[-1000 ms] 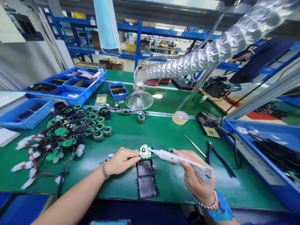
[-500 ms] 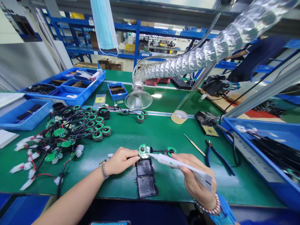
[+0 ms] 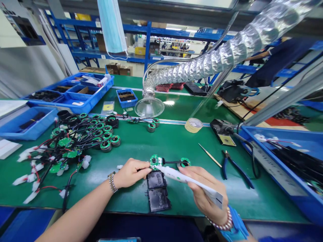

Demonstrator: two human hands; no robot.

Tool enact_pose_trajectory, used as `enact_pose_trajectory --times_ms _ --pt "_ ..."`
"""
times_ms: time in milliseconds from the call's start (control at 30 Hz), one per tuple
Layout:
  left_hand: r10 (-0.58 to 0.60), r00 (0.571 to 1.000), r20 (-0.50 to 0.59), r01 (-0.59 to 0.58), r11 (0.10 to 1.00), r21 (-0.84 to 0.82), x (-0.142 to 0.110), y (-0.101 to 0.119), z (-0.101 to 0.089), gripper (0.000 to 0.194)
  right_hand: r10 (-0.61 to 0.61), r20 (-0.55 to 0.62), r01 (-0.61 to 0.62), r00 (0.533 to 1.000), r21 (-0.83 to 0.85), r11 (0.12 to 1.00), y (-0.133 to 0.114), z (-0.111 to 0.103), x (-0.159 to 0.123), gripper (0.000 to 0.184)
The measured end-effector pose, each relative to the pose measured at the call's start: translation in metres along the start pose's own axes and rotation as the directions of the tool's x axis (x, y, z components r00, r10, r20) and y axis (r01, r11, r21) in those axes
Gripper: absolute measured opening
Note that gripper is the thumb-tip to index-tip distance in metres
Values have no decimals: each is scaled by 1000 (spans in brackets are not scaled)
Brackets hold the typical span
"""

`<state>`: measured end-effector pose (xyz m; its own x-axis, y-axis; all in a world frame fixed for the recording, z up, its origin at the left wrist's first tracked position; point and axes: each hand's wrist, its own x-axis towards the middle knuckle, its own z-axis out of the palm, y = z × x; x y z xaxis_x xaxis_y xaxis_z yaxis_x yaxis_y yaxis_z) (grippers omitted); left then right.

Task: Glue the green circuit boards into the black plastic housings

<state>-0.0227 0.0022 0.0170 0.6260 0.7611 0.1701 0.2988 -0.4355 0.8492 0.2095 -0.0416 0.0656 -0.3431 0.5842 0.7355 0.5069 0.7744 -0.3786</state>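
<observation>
In my left hand [image 3: 133, 173], thumb and fingers pinch the left edge of a green circuit board [image 3: 154, 161]. My right hand [image 3: 208, 191] is closed around a white glue tube [image 3: 181, 175], tilted so its nozzle tip touches or hovers over the board's lower right part; which one I cannot tell. A short black cable [image 3: 173, 162] joins the board to a ring-shaped green part [image 3: 185, 162] by my right fingertips. Just below the board, a black plastic case [image 3: 156, 192] in two hinged halves lies on the green bench.
Wired boards [image 3: 68, 143] and coils are heaped at left. Blue-handled cutters [image 3: 236, 169], a thin wooden stick [image 3: 210, 155] and a tape roll [image 3: 193, 125] lie to the right. A fume extractor hood [image 3: 149, 107] hangs at centre. Blue bins [image 3: 280, 168] flank the bench.
My right hand has moved left and slightly down with the glue tube, and the nozzle has shifted from the board's right edge farther over it. My left hand stays at the board.
</observation>
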Motion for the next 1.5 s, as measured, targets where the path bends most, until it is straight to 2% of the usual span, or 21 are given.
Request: enact_pose_trajectory --times_ms 167,567,833,900,967,1000,1033,1100,1167,1200,1233,1267,1333,1433,1500 --pt "12 1000 -5 -12 1000 24 0 0 0 32 -24 1 24 1000 31 999 0 6 2 23" --pt "20 1000 -10 -20 999 35 -1 -1 0 33 -20 29 20 999 3 1000 0 4 1 23" --pt "19 1000 -7 -19 999 29 -1 -3 1 32 -106 130 101 986 50 994 -5 -5 13 23" --pt "17 1000 -8 -16 1000 25 -1 -3 1 32 -31 137 15 990 115 993 -5 -6 15 21" --pt "9 1000 -7 -9 1000 21 0 -2 1 32 187 96 -205 978 232 951 1 -3 14 21" --pt "4 1000 -5 -4 1000 20 0 -2 0 32 334 70 -338 940 320 885 6 -1 13 23" --pt "-1 1000 -3 2 1000 19 0 -2 0 31 485 54 -459 873 426 779 14 3 13 25" --pt "-9 1000 -4 9 1000 22 0 -1 -1 31 733 84 -599 675 644 477 34 11 15 27" --pt "-12 1000 -11 12 1000 29 0 0 -1 31 883 141 -583 448 794 169 61 17 20 21" --pt "-15 1000 -17 15 999 35 0 1 -1 31 923 152 -541 352 838 69 76 19 24 15" --pt "-18 1000 -23 19 999 43 0 1 -1 31 950 144 -496 278 868 13 93 19 28 11" --pt "-23 999 -29 25 998 55 0 0 -1 31 966 117 -458 231 889 2 110 18 34 13" --pt "-30 999 -34 32 996 79 0 0 -2 32 978 47 -420 202 906 43 144 12 45 23" --pt "-30 999 -27 34 992 124 0 -3 -3 31 974 1 -428 225 898 98 185 0 62 37" --pt "-30 999 -35 36 985 170 1 -4 -3 27 965 15 -463 262 879 112 198 -5 70 39"
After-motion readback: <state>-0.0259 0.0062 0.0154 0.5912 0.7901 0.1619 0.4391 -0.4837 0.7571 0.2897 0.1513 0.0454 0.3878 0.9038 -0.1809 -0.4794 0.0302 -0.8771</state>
